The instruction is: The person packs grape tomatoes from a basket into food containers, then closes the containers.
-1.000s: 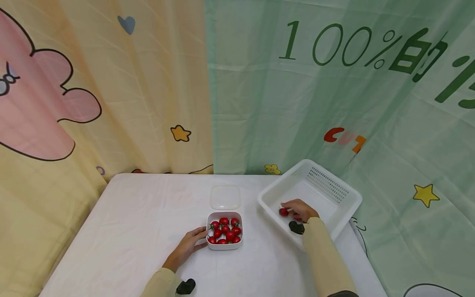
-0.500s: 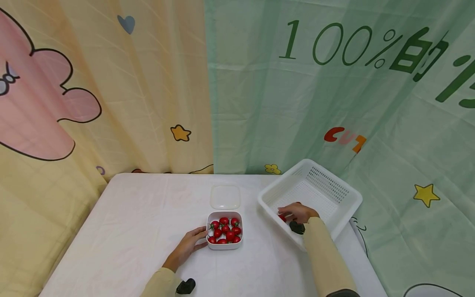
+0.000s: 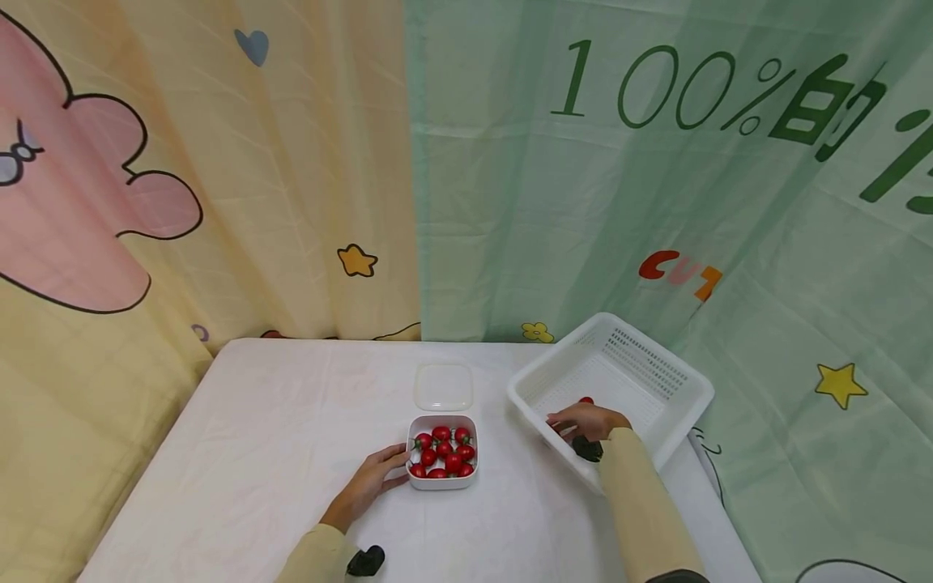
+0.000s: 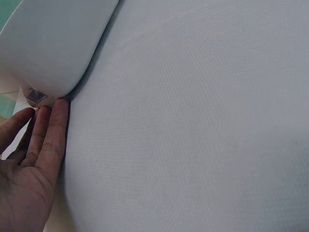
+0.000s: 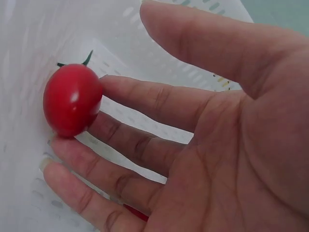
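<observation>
Right hand point(image 5: 217, 145) inside white basket point(image 3: 627, 364), fingers spread, touching a tomato point(image 5: 72, 101), left hand point(image 3: 367, 486), straight fingers against white box point(image 3: 442, 484)

"Can you read the barcode label point(image 4: 35, 95) beside the left hand point(image 4: 31, 179)?"
"No, its print is too small."
"And the white box point(image 4: 53, 43) there?"
"Cropped by the left wrist view's top and left edges."
"What's behind the right hand point(image 5: 212, 140)?"
"A red sliver point(image 5: 136, 212), mostly hidden. From the head, one cherry tomato point(image 3: 586, 400) is partly covered too."
</observation>
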`<state>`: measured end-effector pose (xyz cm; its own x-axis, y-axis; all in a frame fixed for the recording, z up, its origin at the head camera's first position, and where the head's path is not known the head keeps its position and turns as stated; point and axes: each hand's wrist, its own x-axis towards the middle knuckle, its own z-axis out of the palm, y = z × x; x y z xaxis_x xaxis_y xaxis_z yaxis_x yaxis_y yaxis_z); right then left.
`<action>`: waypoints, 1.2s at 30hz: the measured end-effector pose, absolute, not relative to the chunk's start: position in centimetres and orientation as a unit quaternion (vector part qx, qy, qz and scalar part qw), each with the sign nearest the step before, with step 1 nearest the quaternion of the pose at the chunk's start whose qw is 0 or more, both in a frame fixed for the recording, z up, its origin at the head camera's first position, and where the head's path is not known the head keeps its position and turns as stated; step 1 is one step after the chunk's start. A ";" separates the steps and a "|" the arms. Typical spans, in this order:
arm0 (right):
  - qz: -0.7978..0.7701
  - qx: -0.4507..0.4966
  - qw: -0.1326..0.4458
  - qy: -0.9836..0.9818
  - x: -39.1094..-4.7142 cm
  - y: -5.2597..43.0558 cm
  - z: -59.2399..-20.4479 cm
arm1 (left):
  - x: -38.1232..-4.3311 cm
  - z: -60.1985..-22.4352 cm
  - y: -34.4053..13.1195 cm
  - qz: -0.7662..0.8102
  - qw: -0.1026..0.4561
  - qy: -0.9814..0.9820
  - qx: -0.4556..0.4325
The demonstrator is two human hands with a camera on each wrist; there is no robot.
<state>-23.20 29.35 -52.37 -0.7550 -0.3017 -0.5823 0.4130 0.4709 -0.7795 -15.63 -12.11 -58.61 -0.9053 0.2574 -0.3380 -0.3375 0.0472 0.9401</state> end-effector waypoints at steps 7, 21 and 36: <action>-0.526 0.027 0.351 0.774 -23.0 29.6 -52.2 | -15.8 -58.7 -12.2 0.688 0.222 0.691 -0.018; -0.563 0.014 0.340 0.753 -23.0 29.4 -51.7 | -15.7 -58.6 -12.0 0.691 0.215 0.689 -0.036; -0.564 -0.013 0.307 0.766 -22.7 28.4 -49.9 | -15.7 -58.7 -12.0 0.687 0.220 0.691 -0.031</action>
